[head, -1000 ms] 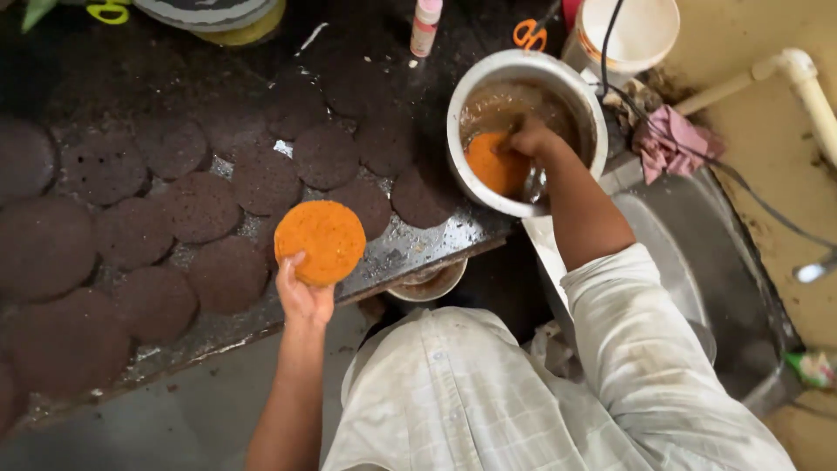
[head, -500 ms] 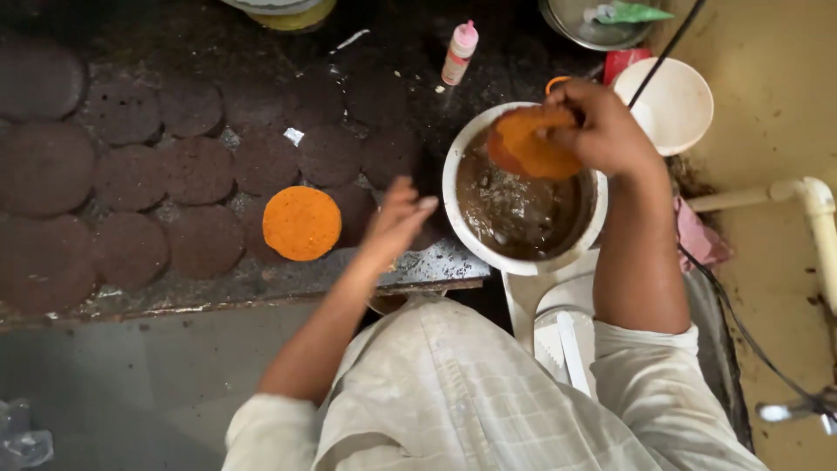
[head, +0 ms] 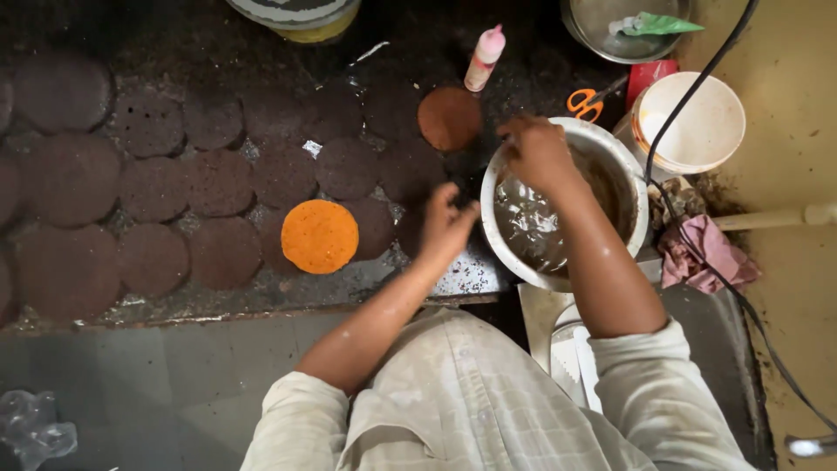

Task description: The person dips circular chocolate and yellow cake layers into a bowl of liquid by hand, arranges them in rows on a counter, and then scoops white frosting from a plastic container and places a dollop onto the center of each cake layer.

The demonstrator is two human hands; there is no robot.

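Rows of dark brown round discs [head: 153, 183] lay flat across the left and middle of the dark work surface [head: 218, 296]. Among them, near the front edge, lay a bright orange disc [head: 319, 235], flat with its broad face up; being round, it showed no long axis. To its right the left hand [head: 445, 225] hovered between that disc and the bowl, its fingers loosely curled and slightly apart, holding nothing. Farther back lay a reddish-brown disc [head: 449, 118], flat too, just beside a small pink-capped bottle [head: 482, 59]. Right of the left hand stood a metal bowl [head: 632, 187] of brown liquid at the surface's right end. The right hand [head: 536, 153] hung over the bowl's far rim, fingers bent downward; whether they pinched anything could not be told. Orange-handled scissors [head: 586, 103] and a white bucket [head: 693, 126] sat beyond, with a pink rag [head: 702, 253] at the right.
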